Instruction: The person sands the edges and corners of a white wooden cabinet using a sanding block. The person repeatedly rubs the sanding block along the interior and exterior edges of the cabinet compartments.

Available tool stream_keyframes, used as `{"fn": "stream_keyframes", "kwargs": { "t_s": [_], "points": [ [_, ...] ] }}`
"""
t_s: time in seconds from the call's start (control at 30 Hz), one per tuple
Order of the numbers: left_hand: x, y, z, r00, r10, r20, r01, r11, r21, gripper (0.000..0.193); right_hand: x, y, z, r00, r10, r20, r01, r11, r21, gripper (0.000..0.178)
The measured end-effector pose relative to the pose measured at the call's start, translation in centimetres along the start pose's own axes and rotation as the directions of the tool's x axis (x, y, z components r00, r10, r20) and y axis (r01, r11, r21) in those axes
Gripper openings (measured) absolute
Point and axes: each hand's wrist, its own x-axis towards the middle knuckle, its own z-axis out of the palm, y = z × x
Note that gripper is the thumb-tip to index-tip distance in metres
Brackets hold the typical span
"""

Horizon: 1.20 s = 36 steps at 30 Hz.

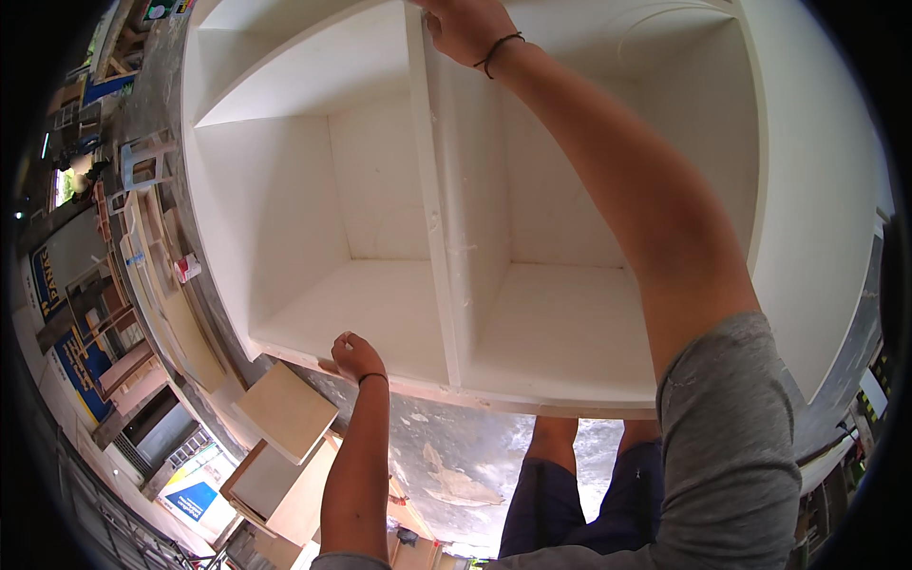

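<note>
A large white cabinet point(433, 223) with open compartments fills the view before me. My left hand point(357, 355) is curled closed at the cabinet's near lower edge, by the left compartment. What its fingers hold, if anything, cannot be made out. A narrow brown patch shows on the edge beside that hand. My right arm reaches far across the right compartment. My right hand point(467, 30) is at the upper end of the upright divider point(432, 180). Its fingers run to the picture's top edge and are mostly hidden, so their grip does not show.
Wooden panels point(285, 408) and boxes stand at the lower left. Long boards point(171, 294) lie along the left side. A rough grey floor point(446, 456) shows below the cabinet, near my legs. The cabinet's white side panel point(822, 199) extends to the right.
</note>
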Motion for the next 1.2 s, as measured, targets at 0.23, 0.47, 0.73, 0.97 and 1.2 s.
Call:
{"fn": "stream_keyframes", "kwargs": {
  "t_s": [0.23,0.47,0.73,0.97,1.2],
  "points": [
    [0.2,0.3,-1.1,0.999,-0.037,0.036,0.036,0.999,0.024,0.03,-16.6,-9.9,-1.5,0.903,-0.346,0.257,0.289,0.928,0.233,0.038],
    [0.7,-0.5,0.0,0.992,-0.094,0.087,0.1,0.992,-0.072,0.03,-7.1,-2.0,-0.2,0.992,-0.052,0.112,0.038,0.992,0.119,0.037],
    [0.4,-0.3,-0.2,0.994,-0.078,0.076,0.084,0.994,-0.067,0.029,-7.7,-3.0,0.8,0.97,-0.21,0.119,0.189,0.968,0.168,0.037],
    [0.9,-0.6,-0.7,0.997,-0.05,0.051,0.054,0.997,-0.062,0.028,-16.6,-9.9,-2.2,0.845,-0.383,0.373,0.278,0.91,0.306,0.033],
    [1.0,-1.2,1.0,0.999,-0.029,0.025,0.033,0.985,-0.169,0.028,-1.2,-0.5,0.6,0.99,-0.064,0.128,0.067,0.998,-0.016,0.032]
  ]
}}
